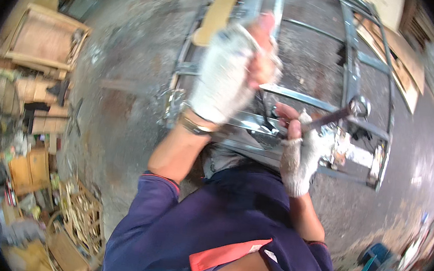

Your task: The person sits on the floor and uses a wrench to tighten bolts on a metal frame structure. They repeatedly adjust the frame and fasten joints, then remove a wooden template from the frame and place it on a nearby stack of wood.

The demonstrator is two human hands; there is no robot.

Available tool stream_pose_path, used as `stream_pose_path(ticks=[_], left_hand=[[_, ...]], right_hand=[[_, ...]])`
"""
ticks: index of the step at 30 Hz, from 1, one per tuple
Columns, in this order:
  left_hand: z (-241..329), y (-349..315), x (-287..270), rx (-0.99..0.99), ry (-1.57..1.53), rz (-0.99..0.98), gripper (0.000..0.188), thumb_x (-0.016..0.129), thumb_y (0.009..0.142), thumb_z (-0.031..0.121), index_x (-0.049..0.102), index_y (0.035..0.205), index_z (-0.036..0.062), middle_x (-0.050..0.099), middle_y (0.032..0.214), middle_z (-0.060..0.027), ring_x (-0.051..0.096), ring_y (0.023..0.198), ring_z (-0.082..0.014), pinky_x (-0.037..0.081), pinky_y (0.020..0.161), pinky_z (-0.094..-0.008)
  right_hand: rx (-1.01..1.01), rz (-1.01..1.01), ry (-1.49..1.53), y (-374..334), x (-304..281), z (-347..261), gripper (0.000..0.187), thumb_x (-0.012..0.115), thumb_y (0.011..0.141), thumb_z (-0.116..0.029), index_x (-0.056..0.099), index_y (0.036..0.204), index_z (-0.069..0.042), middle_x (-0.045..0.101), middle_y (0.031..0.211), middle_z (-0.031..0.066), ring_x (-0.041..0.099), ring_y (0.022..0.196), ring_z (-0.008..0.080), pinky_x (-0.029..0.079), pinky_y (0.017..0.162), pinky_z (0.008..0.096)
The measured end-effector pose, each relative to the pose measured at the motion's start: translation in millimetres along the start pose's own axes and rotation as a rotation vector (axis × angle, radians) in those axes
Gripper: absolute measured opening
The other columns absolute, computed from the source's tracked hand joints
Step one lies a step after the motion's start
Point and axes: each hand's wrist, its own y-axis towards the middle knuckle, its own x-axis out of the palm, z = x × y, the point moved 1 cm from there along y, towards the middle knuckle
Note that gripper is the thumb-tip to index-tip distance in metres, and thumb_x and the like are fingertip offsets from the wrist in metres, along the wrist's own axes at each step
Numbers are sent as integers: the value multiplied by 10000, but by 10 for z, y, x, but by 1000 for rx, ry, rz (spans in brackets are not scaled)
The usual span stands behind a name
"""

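My left hand (239, 67), in a white knit glove with bare fingertips, is raised over the metal frame (304, 97). Its fingers are curled and blurred by motion; what they hold, if anything, cannot be made out. Closer to my body, my right hand (301, 156), gloved the same way, grips a steel ring spanner (328, 119). The spanner's ring end points up and to the right, above the frame's bars. Between my hands a slim dark piece (267, 117) shows, its kind unclear. The frame is made of silvery square tubes and lies in front of me.
A yellowish flat strip (221, 10) lies across the frame's far left. Wooden boards (404, 64) lean at the far right. On the left are a wooden tray-like box (46, 36), a small wooden cabinet (30, 170) and a basket of scraps (81, 211). A blue container (377, 254) stands lower right.
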Motion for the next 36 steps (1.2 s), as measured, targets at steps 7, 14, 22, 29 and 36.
stream_pose_path(ticks=[7, 14, 22, 29, 36], left_hand=[[-603, -668, -513, 163, 19, 223, 367, 563, 1121, 383, 558, 881, 105, 519, 716, -6, 507, 630, -115, 429, 599, -298], [424, -1021, -2938, 675, 729, 1355, 424, 696, 1004, 343, 643, 1268, 15, 632, 1269, -118, 584, 1169, -253, 459, 1031, -432], [659, -1474, -5423, 297, -114, 934, 544, 534, 1071, 524, 630, 1089, -11, 628, 1034, -134, 604, 999, -291, 477, 946, -463], [681, -1216, -5169, 267, -240, 824, 492, 508, 1097, 469, 457, 780, 97, 479, 748, -49, 519, 774, -255, 465, 835, -441], [914, -1153, -4647, 278, -343, 760, 445, 554, 1087, 432, 441, 805, 108, 448, 746, -32, 487, 749, -227, 453, 809, -433]], right_hand=[[-53, -558, -436, 37, 195, -134, 227, 599, 1094, -240, 703, 1139, -43, 605, 768, 44, 624, 737, 163, 499, 691, 366], [425, -235, 203, 185, 56, 153, 360, 555, 1132, -382, 570, 1054, -31, 473, 707, -17, 463, 533, 85, 431, 518, 258], [280, -150, 289, 264, 136, 488, 339, 586, 1118, -372, 590, 1042, -41, 521, 680, -26, 482, 523, 63, 444, 481, 257], [314, -96, 282, 254, 37, 452, 408, 595, 1098, -460, 550, 1038, -58, 484, 673, -24, 472, 529, 75, 445, 495, 261], [246, -66, 267, 174, -74, 272, 410, 610, 1089, -465, 540, 1055, -63, 504, 681, -15, 497, 549, 85, 452, 517, 263]])
